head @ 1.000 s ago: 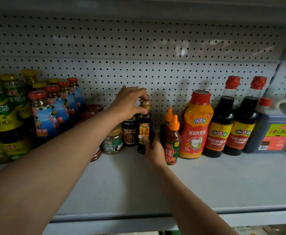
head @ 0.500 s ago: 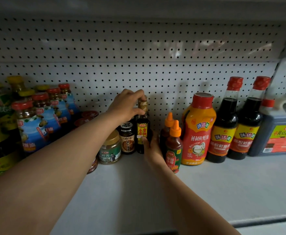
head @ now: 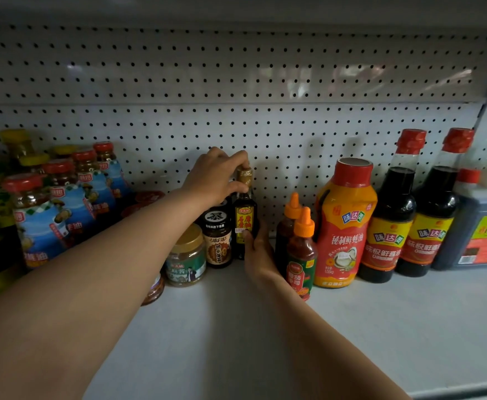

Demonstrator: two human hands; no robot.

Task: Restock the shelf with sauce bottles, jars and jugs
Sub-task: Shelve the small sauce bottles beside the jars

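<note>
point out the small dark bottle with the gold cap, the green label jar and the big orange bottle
small dark bottle [head: 244,223]: head view, on its yellow label
green label jar [head: 185,269]: head view, on its label
big orange bottle [head: 346,223]: head view, on its front

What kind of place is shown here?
Most likely a shop aisle: a metal shelf with a pegboard back, rows of matching soy sauce bottles and jars with labels facing out.

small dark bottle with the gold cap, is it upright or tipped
Upright: the small dark bottle stands on the shelf, left hand pinching its cap, right hand gripping its base.
</note>
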